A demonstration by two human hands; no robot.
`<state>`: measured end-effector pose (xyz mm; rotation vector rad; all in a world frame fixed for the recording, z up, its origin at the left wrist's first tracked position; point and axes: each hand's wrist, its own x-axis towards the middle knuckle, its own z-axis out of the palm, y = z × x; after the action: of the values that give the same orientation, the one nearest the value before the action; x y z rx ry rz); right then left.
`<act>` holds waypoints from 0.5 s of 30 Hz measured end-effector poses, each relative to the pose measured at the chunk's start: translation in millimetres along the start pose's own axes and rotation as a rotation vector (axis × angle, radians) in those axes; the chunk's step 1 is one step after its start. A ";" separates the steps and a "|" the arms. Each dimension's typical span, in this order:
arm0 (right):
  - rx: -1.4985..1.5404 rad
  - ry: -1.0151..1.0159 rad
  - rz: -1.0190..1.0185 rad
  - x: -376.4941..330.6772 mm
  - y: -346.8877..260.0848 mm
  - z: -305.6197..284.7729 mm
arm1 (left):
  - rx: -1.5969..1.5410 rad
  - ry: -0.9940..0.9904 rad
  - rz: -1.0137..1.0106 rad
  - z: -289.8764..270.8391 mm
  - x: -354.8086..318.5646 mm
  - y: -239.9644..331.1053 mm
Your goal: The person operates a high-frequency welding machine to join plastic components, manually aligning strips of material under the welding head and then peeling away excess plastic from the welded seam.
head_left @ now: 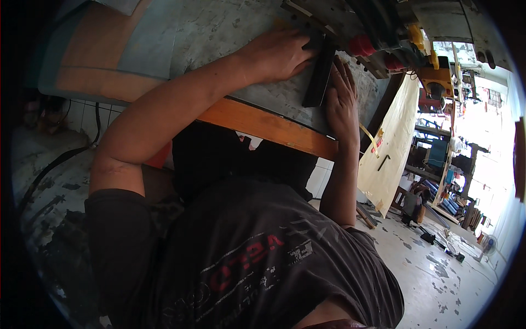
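Note:
A dark, straight-edged bar (319,79) stands on the worn grey worktop (219,38), between my two hands. My left hand (279,55) reaches across from the left. Its fingers are curled in at the bar's far end, and their tips are partly hidden there. Along the bar's right side lies my right hand (342,98), its fingers stretched forward and touching or nearly touching the bar. What the bar is exactly, I cannot make out.
An orange wooden edge (268,126) runs along the worktop's front. Machine parts with red knobs (361,45) and a yellow unit (436,79) crowd the far right. A cream sheet (389,148) hangs at right. An orange-and-grey covering (109,49) lies at left.

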<state>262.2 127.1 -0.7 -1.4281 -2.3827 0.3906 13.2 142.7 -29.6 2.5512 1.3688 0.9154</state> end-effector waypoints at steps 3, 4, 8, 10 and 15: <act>-0.011 0.005 0.003 0.0 -2.4 2.3 | 0.003 -0.013 -0.007 -0.2 0.1 0.0; -0.031 0.025 0.011 -0.4 -3.2 3.9 | 0.003 -0.016 -0.006 0.0 0.4 -0.2; -0.050 0.067 0.021 1.9 -4.5 9.7 | 0.007 -0.014 -0.010 1.9 0.2 -0.4; -0.046 0.058 0.015 3.7 0.4 10.3 | 0.002 0.019 -0.001 1.9 -0.1 0.3; -0.027 0.041 0.024 6.7 1.0 8.0 | -0.014 -0.004 -0.002 -0.1 0.0 -0.3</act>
<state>256.8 133.0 -7.4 -1.4640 -2.3491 0.3328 12.9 142.9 -29.6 2.5390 1.3589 0.9162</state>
